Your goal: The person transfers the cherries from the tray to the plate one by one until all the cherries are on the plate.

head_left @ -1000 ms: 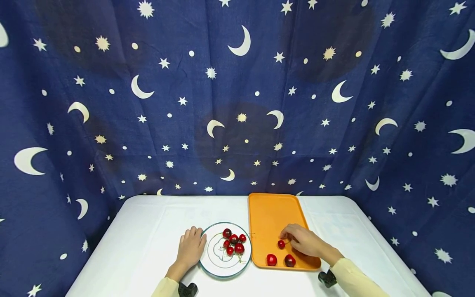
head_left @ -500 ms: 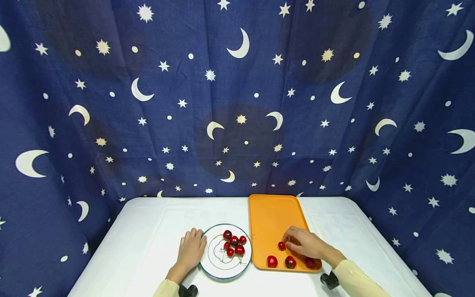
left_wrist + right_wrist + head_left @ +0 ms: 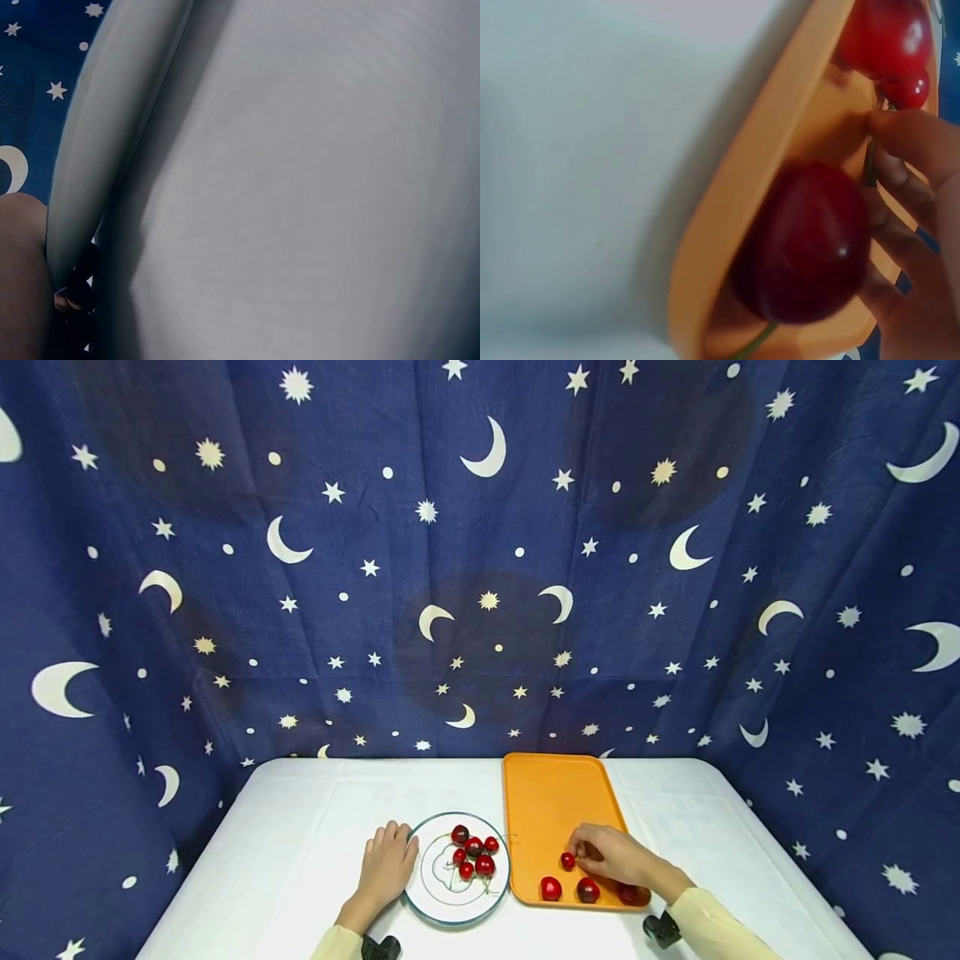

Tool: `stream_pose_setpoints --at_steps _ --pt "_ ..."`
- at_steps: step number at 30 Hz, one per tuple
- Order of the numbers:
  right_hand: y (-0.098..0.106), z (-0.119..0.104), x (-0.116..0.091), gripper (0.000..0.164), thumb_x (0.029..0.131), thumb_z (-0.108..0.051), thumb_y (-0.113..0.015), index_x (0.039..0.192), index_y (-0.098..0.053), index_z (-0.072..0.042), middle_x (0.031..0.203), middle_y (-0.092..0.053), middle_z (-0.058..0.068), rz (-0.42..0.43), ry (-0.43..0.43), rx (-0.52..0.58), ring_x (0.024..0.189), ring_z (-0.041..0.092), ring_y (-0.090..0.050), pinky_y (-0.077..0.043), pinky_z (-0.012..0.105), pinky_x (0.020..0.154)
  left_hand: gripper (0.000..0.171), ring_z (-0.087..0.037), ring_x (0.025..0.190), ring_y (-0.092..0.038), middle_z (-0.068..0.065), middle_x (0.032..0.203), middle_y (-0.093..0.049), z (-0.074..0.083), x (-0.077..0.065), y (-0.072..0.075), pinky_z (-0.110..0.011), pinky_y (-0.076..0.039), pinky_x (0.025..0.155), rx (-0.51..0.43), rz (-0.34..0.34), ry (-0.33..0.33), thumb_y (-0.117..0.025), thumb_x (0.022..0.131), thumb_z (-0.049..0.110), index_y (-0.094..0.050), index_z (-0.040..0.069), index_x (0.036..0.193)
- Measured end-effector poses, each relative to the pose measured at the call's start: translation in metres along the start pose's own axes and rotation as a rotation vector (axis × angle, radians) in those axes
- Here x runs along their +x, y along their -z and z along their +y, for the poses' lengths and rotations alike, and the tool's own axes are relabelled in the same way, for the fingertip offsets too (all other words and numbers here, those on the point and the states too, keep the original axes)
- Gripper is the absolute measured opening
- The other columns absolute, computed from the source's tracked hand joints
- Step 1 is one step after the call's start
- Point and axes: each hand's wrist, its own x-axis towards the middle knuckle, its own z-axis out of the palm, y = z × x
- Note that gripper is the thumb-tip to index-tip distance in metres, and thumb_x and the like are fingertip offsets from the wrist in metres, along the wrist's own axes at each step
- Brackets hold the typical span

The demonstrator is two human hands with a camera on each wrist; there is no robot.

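My right hand [image 3: 615,853] is over the orange tray [image 3: 551,793], fingers curled, its thumb and fingertips pinching the stem of a small red cherry [image 3: 567,862]. In the right wrist view that cherry [image 3: 909,90] hangs at the thumb tip, its green stem running between thumb and fingers. A large dark cherry [image 3: 810,247] lies close to the camera by the tray's wall. My left hand [image 3: 386,864] rests against the left rim of a white plate [image 3: 431,906] with a blue-green edge, fingers pointing forward. Several stemmed cherries [image 3: 484,865] sit on the plate.
Along the tray's near side lie a red cherry [image 3: 551,888], a darker cherry [image 3: 588,890] and one more cherry [image 3: 628,893] shaded under my right wrist. A white cloth [image 3: 322,827] covers the table. Behind it hangs a dark blue curtain [image 3: 337,610] with moons and stars.
My right hand has shifted slightly nearer to me, and the cherry on the tray's near right has come into sight beneath the wrist. The left hand stays at the plate.
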Motion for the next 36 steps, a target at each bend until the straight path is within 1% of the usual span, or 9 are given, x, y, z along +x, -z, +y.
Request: stream_pose_setpoints --at_steps 3,8,11,14,18,20,23,30,36 --pt "-0.001 0.000 0.001 0.013 0.091 -0.012 -0.075 0.097 -0.066 -0.020 0.086 -0.058 -0.013 0.025 0.031 -0.030 0.079 -0.004 -0.047 -0.045 0.021 0.073 0.021 -0.015 0.081 -0.029 0.001 0.087 -0.040 -0.001 0.000 -0.001 -0.031 -0.027 0.073 0.003 0.012 -0.005 -0.051 0.106 0.026 -0.062 0.008 0.106" --pt "-0.005 0.000 0.003 0.012 0.092 -0.015 -0.075 0.094 -0.064 -0.021 0.086 -0.056 -0.013 0.043 0.038 -0.056 0.080 -0.003 -0.046 -0.044 0.023 0.073 0.022 -0.015 0.081 -0.029 0.001 0.087 -0.040 0.001 -0.002 0.001 -0.031 -0.026 0.073 -0.014 0.002 0.002 -0.051 0.106 0.025 -0.063 0.007 0.108" --pt "-0.008 0.000 0.002 0.012 0.092 -0.016 -0.074 0.094 -0.064 -0.021 0.087 -0.056 -0.013 0.070 0.053 -0.102 0.083 -0.001 -0.046 -0.046 0.025 0.075 0.023 -0.014 0.082 -0.029 0.001 0.087 -0.040 0.001 -0.003 0.000 -0.030 -0.026 0.073 -0.020 0.001 0.009 -0.051 0.106 0.025 -0.064 0.006 0.110" --pt "-0.008 -0.002 0.004 0.012 0.093 -0.017 -0.074 0.094 -0.064 -0.023 0.089 -0.057 -0.014 0.083 0.031 -0.149 0.085 0.001 -0.045 -0.045 0.027 0.077 0.023 -0.014 0.081 -0.029 0.001 0.087 -0.041 0.001 -0.003 -0.001 -0.030 -0.026 0.073 -0.021 0.011 0.004 -0.051 0.106 0.025 -0.064 0.006 0.109" --pt "-0.006 -0.008 0.013 0.012 0.092 -0.020 -0.075 0.092 -0.064 -0.026 0.088 -0.057 -0.017 0.118 -0.014 -0.210 0.086 0.003 -0.046 -0.041 0.029 0.077 0.023 -0.015 0.081 -0.030 0.001 0.087 -0.041 0.000 -0.002 0.000 -0.031 -0.027 0.073 -0.011 0.014 0.003 -0.051 0.105 0.025 -0.063 0.006 0.108" --pt "-0.005 -0.012 0.019 0.013 0.091 -0.019 -0.076 0.091 -0.064 -0.026 0.086 -0.058 -0.017 0.153 -0.010 -0.233 0.085 0.004 -0.046 -0.040 0.030 0.077 0.022 -0.015 0.082 -0.031 0.000 0.087 -0.041 -0.001 -0.001 0.000 -0.031 -0.028 0.073 -0.001 0.013 0.002 -0.051 0.106 0.026 -0.063 0.007 0.107" --pt "-0.003 -0.018 0.030 0.013 0.089 -0.018 -0.077 0.090 -0.065 -0.024 0.083 -0.058 -0.016 0.196 0.022 -0.262 0.082 0.004 -0.047 -0.040 0.031 0.076 0.021 -0.015 0.082 -0.031 0.000 0.087 -0.041 -0.002 0.001 -0.001 -0.032 -0.028 0.074 0.003 0.015 -0.002 -0.051 0.106 0.025 -0.062 0.007 0.106" --pt "-0.007 -0.035 0.048 0.012 0.089 -0.019 -0.075 0.089 -0.065 -0.025 0.078 -0.055 -0.017 0.171 0.015 -0.250 0.078 0.002 -0.043 -0.038 0.026 0.075 0.023 -0.015 0.082 -0.030 0.001 0.087 -0.041 -0.001 0.001 0.000 -0.031 -0.028 0.074 -0.010 0.007 0.010 -0.050 0.106 0.026 -0.063 0.007 0.108" --pt "-0.013 -0.046 0.059 0.013 0.089 -0.019 -0.075 0.088 -0.065 -0.025 0.078 -0.055 -0.017 0.184 0.044 -0.238 0.077 0.001 -0.043 -0.039 0.025 0.075 0.025 -0.015 0.082 -0.029 0.000 0.087 -0.040 -0.002 0.001 -0.001 -0.031 -0.027 0.074 -0.021 0.002 0.018 -0.050 0.106 0.026 -0.063 0.006 0.109"
